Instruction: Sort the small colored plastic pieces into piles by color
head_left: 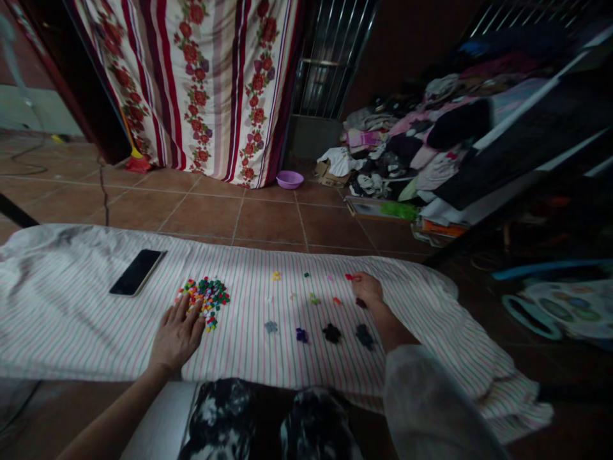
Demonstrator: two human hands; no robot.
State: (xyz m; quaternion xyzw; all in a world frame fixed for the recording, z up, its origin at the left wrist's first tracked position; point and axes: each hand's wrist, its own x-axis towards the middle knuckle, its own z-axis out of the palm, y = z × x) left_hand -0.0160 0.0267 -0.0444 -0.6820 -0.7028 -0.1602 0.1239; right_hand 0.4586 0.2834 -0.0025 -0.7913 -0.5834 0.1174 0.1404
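1. Sorting by colour is the step in hand, as I judge it: a mixed heap of small beads [205, 298] lies on the striped cloth [71, 319], and to its right sit separate little clusters, each of one colour.

2. Left hand [178, 332]: flat, palm down, fingers spread, the fingertips touching the near edge of the heap. Its grip is wide and holds nothing.

3. Right hand [366, 289]: reached out to the far right of the cloth, fingers curled down beside a red cluster [352, 277]. It is too dim and small to say whether its grip is closed on a bead; I cannot tell.

4. Clusters noted: a near row of grey [271, 326], purple [301, 334], black [331, 332] and dark blue [364, 335]; a far row of yellow [276, 276], green [314, 298] and orange [336, 300], with fainter ones between. All stand apart from one another.

5. Progress, by judgement: early. The heap is far larger than any cluster.

6. Next move, by judgement: a fine pinch on a single bead from the heap's edge, then a careful set-down on the matching cluster. The soft, wrinkled cloth may let beads roll, and the dark clusters are easily confused in this light.

7. Also present: a phone [136, 272] lying face up on the cloth, left of the heap; a purple bowl [290, 179] on the tiled floor by the flowered curtain [211, 83]; a pile of clothes [421, 140] to the right.
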